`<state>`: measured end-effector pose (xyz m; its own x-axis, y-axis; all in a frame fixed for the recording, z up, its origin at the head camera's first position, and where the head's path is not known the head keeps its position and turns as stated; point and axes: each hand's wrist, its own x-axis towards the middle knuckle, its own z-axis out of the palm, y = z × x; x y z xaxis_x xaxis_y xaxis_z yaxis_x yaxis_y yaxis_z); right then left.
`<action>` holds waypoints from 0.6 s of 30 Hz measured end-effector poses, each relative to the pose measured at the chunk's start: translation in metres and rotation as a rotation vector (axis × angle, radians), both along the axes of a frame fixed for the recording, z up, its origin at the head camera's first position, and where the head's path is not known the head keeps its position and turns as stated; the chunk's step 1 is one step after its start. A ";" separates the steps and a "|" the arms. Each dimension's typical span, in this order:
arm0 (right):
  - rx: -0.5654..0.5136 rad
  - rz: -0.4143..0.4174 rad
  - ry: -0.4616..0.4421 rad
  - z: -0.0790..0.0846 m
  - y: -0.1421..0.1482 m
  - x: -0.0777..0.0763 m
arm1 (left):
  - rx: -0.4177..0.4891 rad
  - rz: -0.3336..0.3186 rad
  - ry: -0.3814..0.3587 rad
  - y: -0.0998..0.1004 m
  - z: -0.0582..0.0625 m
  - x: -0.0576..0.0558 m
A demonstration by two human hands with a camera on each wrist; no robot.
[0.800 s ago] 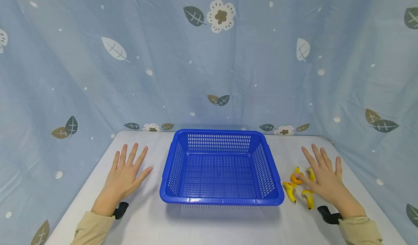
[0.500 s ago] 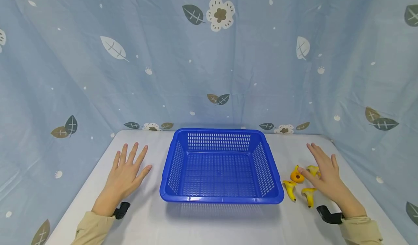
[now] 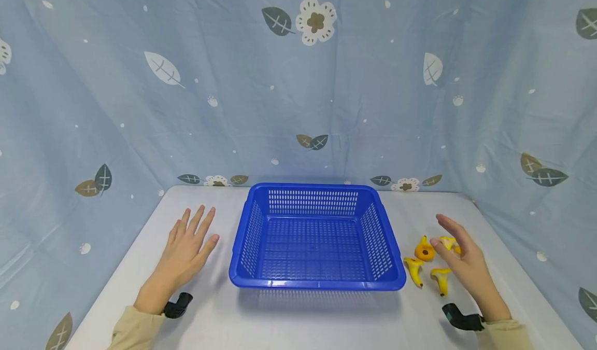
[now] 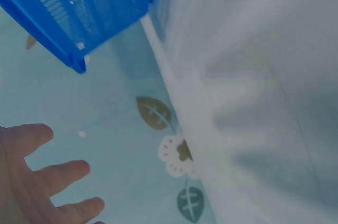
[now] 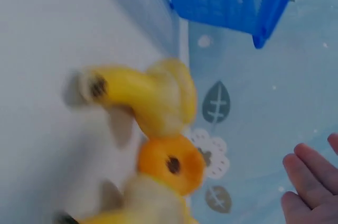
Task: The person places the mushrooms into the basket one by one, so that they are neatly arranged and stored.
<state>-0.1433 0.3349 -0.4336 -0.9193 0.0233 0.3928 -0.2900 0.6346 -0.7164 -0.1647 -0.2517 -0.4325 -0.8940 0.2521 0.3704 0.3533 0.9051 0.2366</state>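
My left hand [image 3: 182, 251] is over the white table [image 3: 298, 329], left of a blue plastic basket [image 3: 317, 286]. Its fingers are spread and it holds nothing; some of them show in the left wrist view. On the right, my right hand [image 3: 468, 264] is turned thumb side up beside a group of several small gourds, its fingers bent a little and apart from the thumb. One gourd [image 3: 424, 251] is orange with a yellow neck and a dark spot. Others, such as the yellow gourd [image 3: 413, 272] and another yellow gourd [image 3: 441, 281], have narrow dark-tipped necks. The hand partly covers the farther ones.
The basket has slatted walls and a grid floor showing bare inside. Behind the table hangs a blue curtain [image 3: 298, 96] with leaf and flower prints. Each wrist bears a black camera mount, such as the right mount [image 3: 462, 319].
My right hand has turned from palm down to thumb side up, its spread fingers drawing together, and its wrist has come nearer me. My left hand has tilted slightly. The gourds have stayed put.
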 end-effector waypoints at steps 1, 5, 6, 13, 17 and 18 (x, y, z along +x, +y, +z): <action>-0.007 0.006 -0.004 -0.003 -0.001 0.000 | 0.013 -0.009 -0.003 0.002 0.001 0.001; -0.040 0.032 -0.012 -0.013 -0.007 0.001 | 0.043 -0.032 -0.015 0.010 0.003 0.003; -0.043 0.034 -0.014 -0.016 -0.008 0.002 | 0.048 -0.035 -0.017 0.012 0.003 0.004; -0.052 0.018 -0.058 -0.031 -0.013 0.006 | 0.086 -0.071 -0.052 0.029 0.001 0.011; -0.023 0.024 -0.075 -0.037 -0.013 0.008 | 0.087 -0.080 -0.075 0.040 0.000 0.013; -0.006 0.016 -0.086 -0.038 -0.013 0.008 | 0.086 -0.084 -0.076 0.042 0.000 0.014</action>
